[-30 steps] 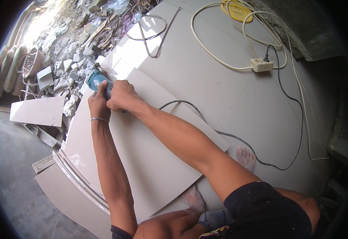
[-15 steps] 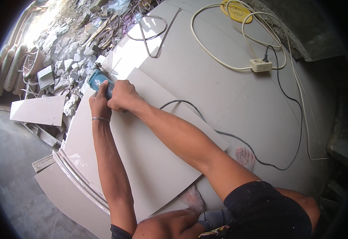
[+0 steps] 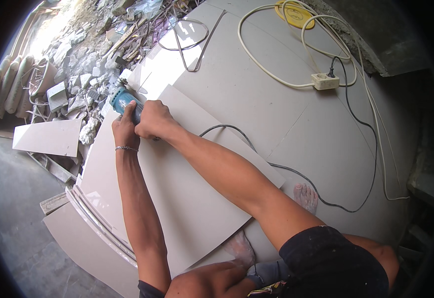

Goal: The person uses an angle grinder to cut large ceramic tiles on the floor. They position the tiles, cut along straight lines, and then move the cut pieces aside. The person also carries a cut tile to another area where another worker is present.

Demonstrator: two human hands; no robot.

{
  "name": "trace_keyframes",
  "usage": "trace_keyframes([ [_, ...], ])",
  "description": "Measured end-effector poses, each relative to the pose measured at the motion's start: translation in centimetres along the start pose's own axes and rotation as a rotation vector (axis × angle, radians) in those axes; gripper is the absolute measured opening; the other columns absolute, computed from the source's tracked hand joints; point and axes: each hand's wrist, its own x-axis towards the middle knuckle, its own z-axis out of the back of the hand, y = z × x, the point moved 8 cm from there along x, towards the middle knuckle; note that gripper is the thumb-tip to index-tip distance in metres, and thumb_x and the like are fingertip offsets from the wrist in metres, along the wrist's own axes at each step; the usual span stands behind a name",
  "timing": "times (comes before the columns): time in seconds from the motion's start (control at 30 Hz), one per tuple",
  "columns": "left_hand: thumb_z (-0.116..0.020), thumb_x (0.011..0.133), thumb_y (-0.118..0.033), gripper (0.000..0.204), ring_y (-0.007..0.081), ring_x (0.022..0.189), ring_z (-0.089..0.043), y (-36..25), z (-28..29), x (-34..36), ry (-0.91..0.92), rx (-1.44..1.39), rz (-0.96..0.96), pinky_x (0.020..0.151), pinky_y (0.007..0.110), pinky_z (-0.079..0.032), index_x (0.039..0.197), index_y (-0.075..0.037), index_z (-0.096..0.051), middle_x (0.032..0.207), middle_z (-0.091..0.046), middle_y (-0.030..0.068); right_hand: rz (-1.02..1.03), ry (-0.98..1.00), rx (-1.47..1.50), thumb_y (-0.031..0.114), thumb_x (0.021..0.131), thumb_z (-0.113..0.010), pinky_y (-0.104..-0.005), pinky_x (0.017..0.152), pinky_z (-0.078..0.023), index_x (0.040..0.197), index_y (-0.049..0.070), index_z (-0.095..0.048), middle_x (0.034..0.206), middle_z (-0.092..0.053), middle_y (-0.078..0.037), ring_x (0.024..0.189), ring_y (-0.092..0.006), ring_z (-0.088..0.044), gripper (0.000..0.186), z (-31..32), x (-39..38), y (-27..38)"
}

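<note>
Silver bracelet (image 3: pixel 126 148), dark shorts (image 3: pixel 336 268)

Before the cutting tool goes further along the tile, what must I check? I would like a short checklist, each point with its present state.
1. Both hands on the tool: ok. The left hand and right hand grip the blue power tool.
2. Cord away from the cut: ok. The black cord trails behind the right arm.
3. Feet away from the tool: ok. The bare feet rest near the large tile's close edge.
4. Foot protection: not ok, no shoes.
5. Plug seated in the white socket block: ok, as far as visible.
6. Blade and guard condition: cannot tell, hidden by the hands.
</note>
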Motion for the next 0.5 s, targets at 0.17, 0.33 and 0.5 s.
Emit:
trace_keyframes([
  [0.17, -0.082, 0.091, -0.024, 0.035, 0.0160, 0.068, -0.068, -0.03, -0.01, -0.13, -0.002, 0.020, 0.004, 0.061, 0.031, -0.056, 0.098, 0.008, -0.069, 0.087, -0.070, 0.0084, -0.017, 0.032, 0.010, 0.015, 0.071, -0.083, -0.0382, 0.093, -0.062, 0.111, -0.011, -0.067, 0.118, -0.070, -0.028, 0.112, -0.0356, -0.073, 0.051, 0.19, -0.34, 0.10],
  [0.33, -0.082, 0.091, -0.025, 0.037, 0.0161, 0.067, -0.068, 0.03, -0.04, -0.19, 0.007, 0.020, -0.006, 0.061, 0.031, -0.056, 0.098, 0.009, -0.068, 0.087, -0.070, 0.0093, -0.033, 0.057, 0.006, 0.014, 0.071, -0.085, -0.0381, 0.094, -0.062, 0.115, -0.011, -0.066, 0.122, -0.069, -0.028, 0.115, -0.0355, -0.072, 0.054, 0.25, -0.55, 0.17],
  [0.5, -0.082, 0.091, -0.024, 0.038, 0.0166, 0.068, -0.068, 0.14, -0.07, -0.19, 0.012, 0.006, -0.005, 0.061, 0.031, -0.056, 0.099, 0.010, -0.068, 0.088, -0.070, 0.0098, -0.011, -0.001, 0.003, 0.016, 0.069, -0.080, -0.0392, 0.091, -0.062, 0.104, -0.013, -0.069, 0.110, -0.073, -0.030, 0.105, -0.0378, -0.075, 0.046, 0.51, -0.75, 0.14],
])
